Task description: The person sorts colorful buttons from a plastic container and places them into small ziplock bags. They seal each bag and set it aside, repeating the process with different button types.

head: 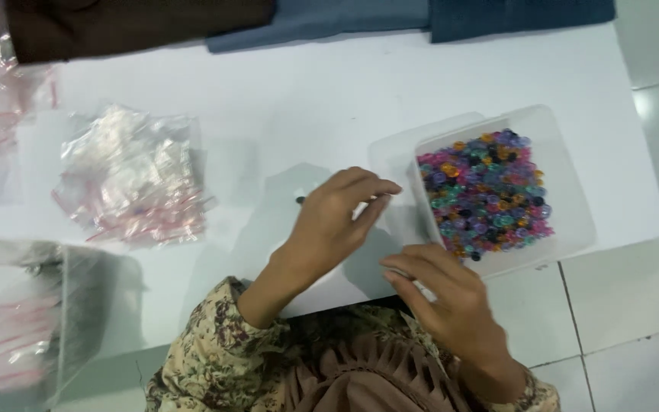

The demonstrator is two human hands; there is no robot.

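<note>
Hands: left pinching sth small, clear; right curled loose, grip unclear, by bead tub.

a tub of beads sits right on the table; a heap of small bags lies left, folded cloths behind

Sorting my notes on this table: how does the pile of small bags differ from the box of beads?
The pile of small bags lies loose on the table, clear with pink strips; the box of beads holds many-coloured beads. The bags lie far left; the box sits beside the hands. Both are clear plastic.
</note>
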